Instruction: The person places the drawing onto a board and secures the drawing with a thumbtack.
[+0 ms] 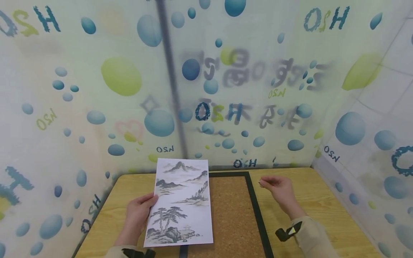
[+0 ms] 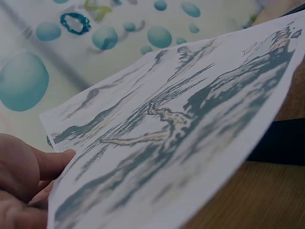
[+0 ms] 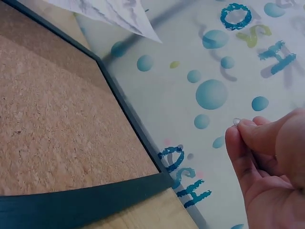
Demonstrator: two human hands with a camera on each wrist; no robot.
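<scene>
A white sheet of paper printed with an ink landscape of mountains and pine trees (image 1: 180, 215) is held up by my left hand (image 1: 139, 211). The thumb lies on the front of its left edge, with fingers behind, and in the left wrist view the sheet (image 2: 157, 124) bows slightly. Below and behind it lies a cork board (image 1: 230, 211) in a dark frame, its left part hidden by the paper. Right of the board, my right hand (image 1: 280, 191) pinches a tiny clear push pin (image 3: 236, 122) between thumb and forefinger, mostly hidden by the fingertips.
The board lies on a light wooden table (image 1: 306, 200). A pale curtain-like wall (image 1: 129, 118) with blue and green bubbles and "H2O" lettering stands along the table's back edge and on both sides. A dark upright pole (image 1: 171, 71) shows through it.
</scene>
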